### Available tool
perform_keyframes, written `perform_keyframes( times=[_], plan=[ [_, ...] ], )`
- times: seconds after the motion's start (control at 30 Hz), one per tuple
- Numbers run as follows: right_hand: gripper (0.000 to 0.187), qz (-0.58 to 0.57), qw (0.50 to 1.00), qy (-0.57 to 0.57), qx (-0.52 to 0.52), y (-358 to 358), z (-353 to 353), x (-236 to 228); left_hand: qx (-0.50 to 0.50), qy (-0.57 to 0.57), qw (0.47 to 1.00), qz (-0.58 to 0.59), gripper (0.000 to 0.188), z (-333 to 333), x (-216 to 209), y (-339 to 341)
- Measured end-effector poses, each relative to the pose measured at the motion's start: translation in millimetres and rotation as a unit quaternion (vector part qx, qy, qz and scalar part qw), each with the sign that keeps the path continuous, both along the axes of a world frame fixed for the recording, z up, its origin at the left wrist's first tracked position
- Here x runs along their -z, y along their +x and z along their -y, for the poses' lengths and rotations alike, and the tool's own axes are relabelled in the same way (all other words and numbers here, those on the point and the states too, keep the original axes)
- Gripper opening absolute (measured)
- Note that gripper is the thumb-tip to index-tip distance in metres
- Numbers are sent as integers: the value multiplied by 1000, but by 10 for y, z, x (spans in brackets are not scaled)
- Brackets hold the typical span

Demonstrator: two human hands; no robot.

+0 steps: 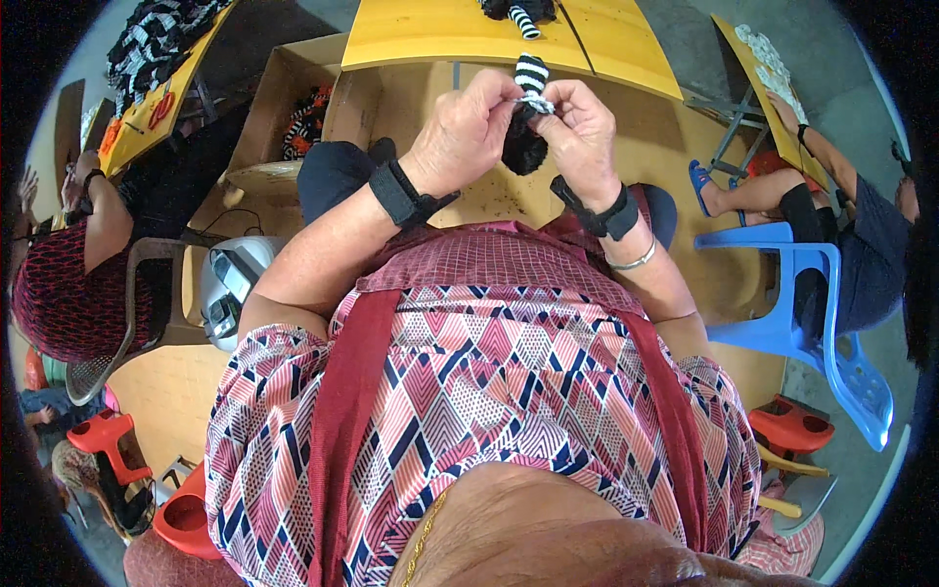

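Note:
Above my lap, a small soft piece with a black-and-white striped end (pixel 531 71) and a black furry end (pixel 524 149) is held between my hands. My left hand (pixel 462 125) pinches it from the left, with thumb and forefinger together at a white band (pixel 535 101) around its middle. On the other side, my right hand (pixel 585 135) grips the same band, fingers curled. Any thread or small tool between the fingertips is too small to make out. A similar striped and black piece (pixel 524 18) lies on the yellow table ahead.
The yellow table (pixel 421 37) stands just beyond my hands. An open cardboard box (pixel 284 83) with dark and orange items is at far left. Striped pieces (pixel 156 44) heap on another table. People sit on both sides, one by a blue chair (pixel 782 293).

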State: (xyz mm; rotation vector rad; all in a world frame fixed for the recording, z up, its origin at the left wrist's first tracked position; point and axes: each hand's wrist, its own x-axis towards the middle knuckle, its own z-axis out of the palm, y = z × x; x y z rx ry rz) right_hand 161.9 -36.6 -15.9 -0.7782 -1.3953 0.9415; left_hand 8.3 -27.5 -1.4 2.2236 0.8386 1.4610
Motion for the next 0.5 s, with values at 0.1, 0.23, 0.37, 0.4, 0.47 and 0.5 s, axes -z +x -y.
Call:
perform_keyframes(
  times=[0.1,0.23,0.37,0.4,0.47,0.5],
  plan=[
    [16,-24,999,-21,23,-24,46,-60,8,4,1000,1,15,39,-1,-18],
    [14,34,996,3,77,-52,7,-52,6,38,999,-13,14,12,-35,-31],
    [12,93,981,96,139,-95,-84,11,5,92,995,-48,15,-21,-58,-34],
    [11,108,974,125,153,-101,-128,40,5,104,993,-56,15,-25,-43,-31],
    [11,137,966,132,174,-102,-229,90,7,97,992,-82,15,-7,-13,-15],
    [11,152,962,135,184,-117,-257,93,8,94,991,-95,15,-5,-6,-9]
  ],
)
